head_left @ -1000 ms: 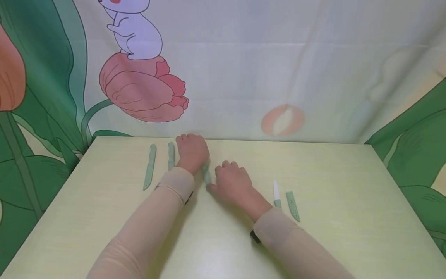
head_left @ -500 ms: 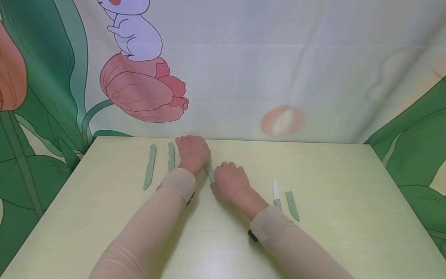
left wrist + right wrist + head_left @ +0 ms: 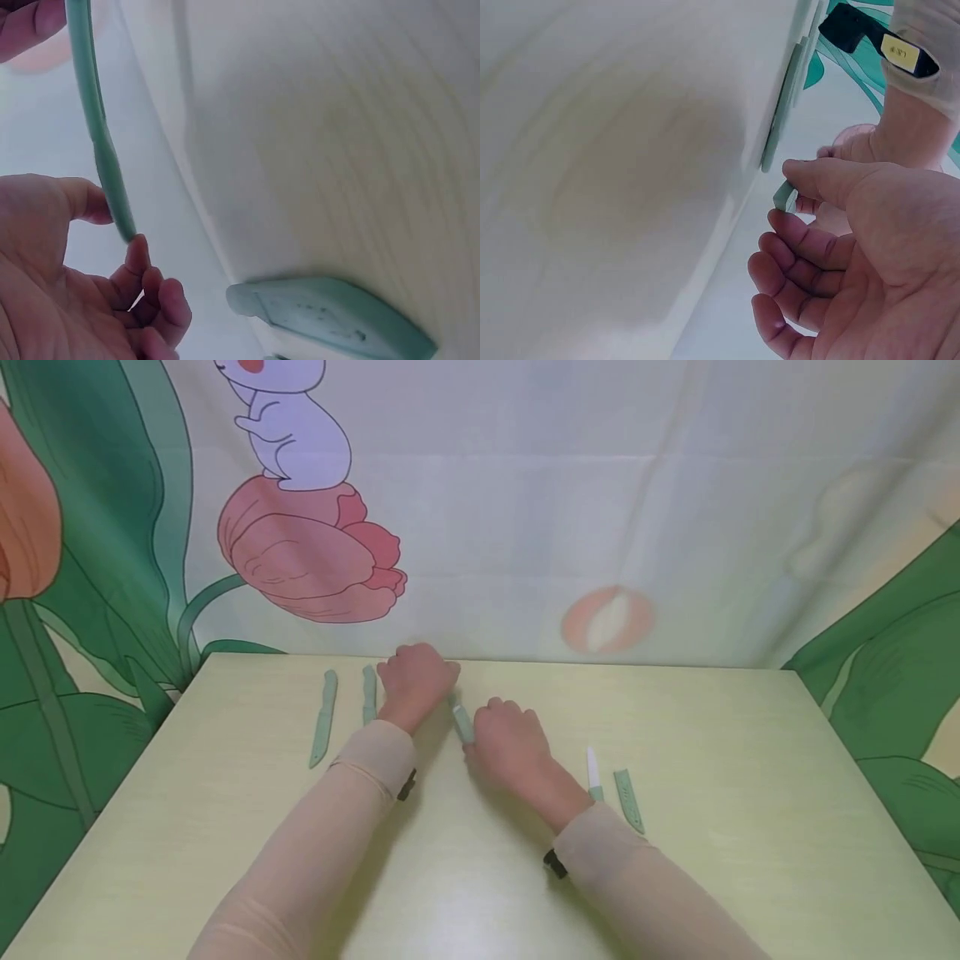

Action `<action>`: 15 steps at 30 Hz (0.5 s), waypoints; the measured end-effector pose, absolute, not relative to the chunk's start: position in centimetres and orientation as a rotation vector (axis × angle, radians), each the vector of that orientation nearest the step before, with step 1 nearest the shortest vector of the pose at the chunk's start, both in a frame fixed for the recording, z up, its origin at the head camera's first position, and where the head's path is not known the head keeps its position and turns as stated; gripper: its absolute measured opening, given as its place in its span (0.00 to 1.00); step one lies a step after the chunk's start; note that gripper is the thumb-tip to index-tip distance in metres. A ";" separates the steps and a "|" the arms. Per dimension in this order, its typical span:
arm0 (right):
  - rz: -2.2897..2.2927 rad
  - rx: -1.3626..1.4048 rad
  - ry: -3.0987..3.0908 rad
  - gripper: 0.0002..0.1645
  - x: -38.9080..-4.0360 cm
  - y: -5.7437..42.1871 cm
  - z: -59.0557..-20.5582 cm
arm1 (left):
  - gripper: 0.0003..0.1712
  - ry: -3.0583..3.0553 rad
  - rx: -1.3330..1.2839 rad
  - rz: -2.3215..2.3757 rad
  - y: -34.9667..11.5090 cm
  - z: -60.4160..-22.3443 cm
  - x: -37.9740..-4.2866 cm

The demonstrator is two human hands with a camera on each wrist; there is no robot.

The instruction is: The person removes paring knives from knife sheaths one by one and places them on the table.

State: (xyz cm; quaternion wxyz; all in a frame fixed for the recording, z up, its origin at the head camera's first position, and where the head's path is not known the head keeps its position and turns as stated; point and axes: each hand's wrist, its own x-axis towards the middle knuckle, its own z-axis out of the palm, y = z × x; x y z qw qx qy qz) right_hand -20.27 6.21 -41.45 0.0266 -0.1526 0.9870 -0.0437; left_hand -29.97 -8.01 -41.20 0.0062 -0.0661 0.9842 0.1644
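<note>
A green sheathed knife [image 3: 462, 724] is held between both hands, slanting in the head view. My left hand [image 3: 418, 683] pinches the handle end between thumb and fingertips, as the left wrist view shows with the knife [image 3: 109, 169] running upward. At the other end, my right hand [image 3: 513, 739] pinches the tip of the green sheath [image 3: 784, 197] between thumb and index finger, the other fingers loosely curled. Left of my left hand lie two more sheathed knives, one whole knife [image 3: 324, 718] and another knife [image 3: 369, 693] partly hidden by the arm.
Right of my right hand lies an unsheathed knife with a white blade [image 3: 593, 767], its green handle partly behind my forearm. Beside it is a loose green sheath [image 3: 628, 802]. The pale table [image 3: 720, 743] ends at a printed curtain [image 3: 487, 527] behind.
The held knife has shifted right and tilted between the hands, and more of it shows. Both hands have edged slightly right and away from me. The other knives stay put.
</note>
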 end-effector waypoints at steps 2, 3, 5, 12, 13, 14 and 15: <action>-0.160 -0.465 3.050 0.19 -20.3 6.6 -41.3 | 0.23 3.033 -0.225 0.623 -8.1 -40.9 -29.8; -0.174 -0.462 3.050 0.19 -20.3 6.8 -41.1 | 0.23 3.009 -0.235 0.673 -8.2 -40.7 -29.8; -0.203 -0.458 3.054 0.17 -20.3 7.2 -40.9 | 0.24 2.957 -0.256 0.767 -8.3 -40.5 -29.7; -0.245 -0.454 3.076 0.16 -20.1 8.4 -40.0 | 0.19 2.830 -0.273 1.148 -8.8 -39.8 -29.2; -0.253 -0.452 3.076 0.15 -20.1 8.6 -39.9 | 0.18 2.819 -0.268 1.198 -8.8 -39.7 -29.1; -0.261 -0.454 3.077 0.15 -20.1 8.7 -39.9 | 0.18 2.807 -0.260 1.237 -8.9 -39.6 -29.0; -0.267 -0.456 3.076 0.14 -20.0 8.9 -39.8 | 0.18 2.793 -0.259 1.271 -8.9 -39.6 -28.9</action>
